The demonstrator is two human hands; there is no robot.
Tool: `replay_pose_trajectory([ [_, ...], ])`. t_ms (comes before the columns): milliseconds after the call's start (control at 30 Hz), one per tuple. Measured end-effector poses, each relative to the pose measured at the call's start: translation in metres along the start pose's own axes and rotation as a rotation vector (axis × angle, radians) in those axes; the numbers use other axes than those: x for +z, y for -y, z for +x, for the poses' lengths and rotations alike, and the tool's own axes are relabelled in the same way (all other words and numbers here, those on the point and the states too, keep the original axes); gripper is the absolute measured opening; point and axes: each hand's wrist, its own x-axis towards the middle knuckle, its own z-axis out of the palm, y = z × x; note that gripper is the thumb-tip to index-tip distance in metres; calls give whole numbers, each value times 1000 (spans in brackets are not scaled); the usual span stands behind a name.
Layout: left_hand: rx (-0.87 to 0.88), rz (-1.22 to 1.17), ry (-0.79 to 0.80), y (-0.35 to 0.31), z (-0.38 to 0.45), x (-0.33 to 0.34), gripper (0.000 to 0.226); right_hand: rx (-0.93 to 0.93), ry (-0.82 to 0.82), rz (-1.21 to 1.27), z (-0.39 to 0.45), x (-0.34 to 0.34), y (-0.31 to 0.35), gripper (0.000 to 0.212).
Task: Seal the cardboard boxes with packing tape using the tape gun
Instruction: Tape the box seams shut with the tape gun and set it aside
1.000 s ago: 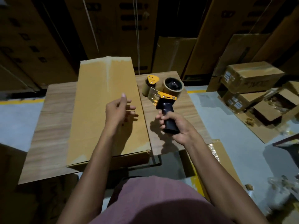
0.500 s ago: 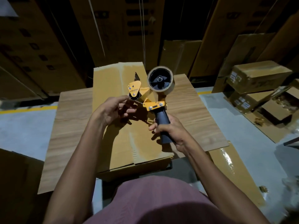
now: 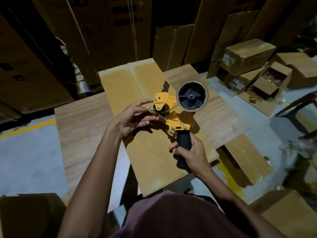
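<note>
A long flat cardboard box (image 3: pixel 123 86) lies lengthwise on a wooden table (image 3: pixel 80 127), with brown tape along its top. Above the box I hold a yellow tape gun (image 3: pixel 173 115) with a black handle and a roll of brown tape (image 3: pixel 192 96) on it. My right hand (image 3: pixel 190 155) grips the black handle. My left hand (image 3: pixel 133 115) is at the gun's front roller, its fingers spread and touching the yellow plate; I cannot see whether it pinches the tape end.
Tall stacked cardboard cartons (image 3: pixel 109 28) stand behind the table. Several smaller boxes (image 3: pixel 248 54), one open (image 3: pixel 269 81), sit on the floor at right. A taped box (image 3: pixel 247 158) lies by the table's right edge, another box (image 3: pixel 29 215) at lower left.
My right hand lifted the tape gun off the table and brought it over the box. My left hand left the box top and moved to the gun's front roller.
</note>
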Motion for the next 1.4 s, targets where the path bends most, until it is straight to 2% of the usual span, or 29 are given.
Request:
replay_pose_trajectory([
  [100,121,101,13,13,9,-11,19,-51,-83,-57,-5,9,-4,27],
  [167,222,66,39,25,12,-14,20,-55,-120,-28,-9,11,-6,26],
  [400,395,-13,55,47,19,-2,40,-220,-172,-189,-6,1,-15,39],
  [467,384,-75,2,44,27,5,53,-244,-138,-216,5,-13,-14,38],
  [600,375,-122,-69,44,43,36,29,-244,-43,-242,31,-58,-8,41],
  [700,344,-149,-81,49,56,65,22,-243,4,-281,59,-103,1,42],
  [800,317,-161,-107,50,72,94,28,-210,13,-301,86,-139,7,39],
  [867,296,-176,-152,49,80,108,36,-186,29,-287,99,-152,9,48],
  [933,279,-182,-182,45,82,112,45,-173,48,-286,109,-154,11,56],
  [1000,256,-159,-195,40,82,110,48,-161,65,-294,115,-151,11,55],
  [1067,210,-154,-232,34,82,106,42,-136,94,-282,118,-145,10,46],
  [1167,153,-268,-317,23,86,100,37,-110,133,-207,118,-141,11,30],
  [1267,88,-308,-340,15,86,91,27,-126,211,-174,117,-142,13,34],
  [1400,-79,-394,-247,0,67,79,11,-122,317,-98,115,-145,22,47],
])
